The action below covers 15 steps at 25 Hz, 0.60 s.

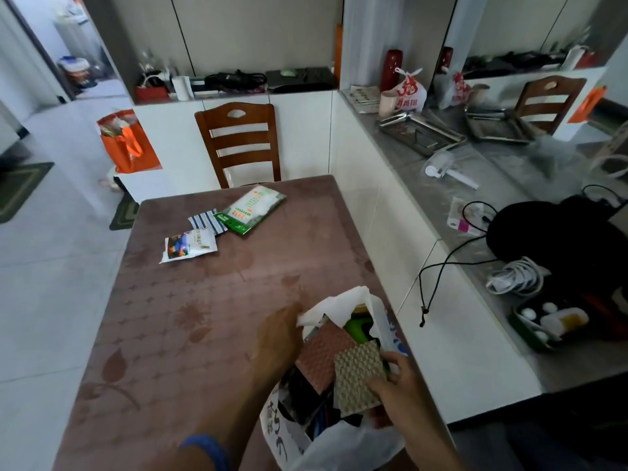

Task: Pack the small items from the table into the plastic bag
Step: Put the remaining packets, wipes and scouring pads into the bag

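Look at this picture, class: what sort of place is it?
Probably a home dining area: a wooden chair at a cloth-covered table, white cabinets, and a counter with trays and chargers.

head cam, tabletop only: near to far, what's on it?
plastic bag, held by the left hand and right hand → white packet with a colourful print → blue-and-white striped packet → green-and-white packet, with the wooden chair beyond the table's far edge.

1. Left hand [277, 338]: blurred, reaching fwd from bottom edge, fingers at mouth of white plastic bag [343, 440]; grip unclear.
2. Left wrist: blue band [207, 448].
3. Right hand [396, 390]: fingers curled, pinching a beige textured pad [358, 377].
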### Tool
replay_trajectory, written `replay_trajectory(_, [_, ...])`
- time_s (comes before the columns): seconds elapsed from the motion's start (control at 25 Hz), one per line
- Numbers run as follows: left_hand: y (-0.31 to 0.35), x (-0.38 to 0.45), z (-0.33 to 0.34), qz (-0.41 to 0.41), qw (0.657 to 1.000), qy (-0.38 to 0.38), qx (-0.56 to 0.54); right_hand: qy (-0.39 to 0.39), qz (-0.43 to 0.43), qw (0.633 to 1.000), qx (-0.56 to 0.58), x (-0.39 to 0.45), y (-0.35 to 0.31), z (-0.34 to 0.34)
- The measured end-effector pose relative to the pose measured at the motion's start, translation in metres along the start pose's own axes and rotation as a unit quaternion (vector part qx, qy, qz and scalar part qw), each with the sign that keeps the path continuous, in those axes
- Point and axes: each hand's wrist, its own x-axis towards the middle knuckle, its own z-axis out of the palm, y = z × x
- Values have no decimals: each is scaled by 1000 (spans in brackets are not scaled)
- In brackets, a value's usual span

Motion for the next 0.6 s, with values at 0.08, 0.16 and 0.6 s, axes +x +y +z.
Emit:
replay_trajectory(0.08, [-4,3,-5,-20,996,63,-67,31,11,998,53,8,0,2])
replay_trajectory(0.16, [-3,4,-10,-6,990,101,-101,62,1,995,80,15,8,4])
replay_trajectory(0.6, [32,25,-63,-66,876,62,-474,-40,-88,876,-472,13,10,2])
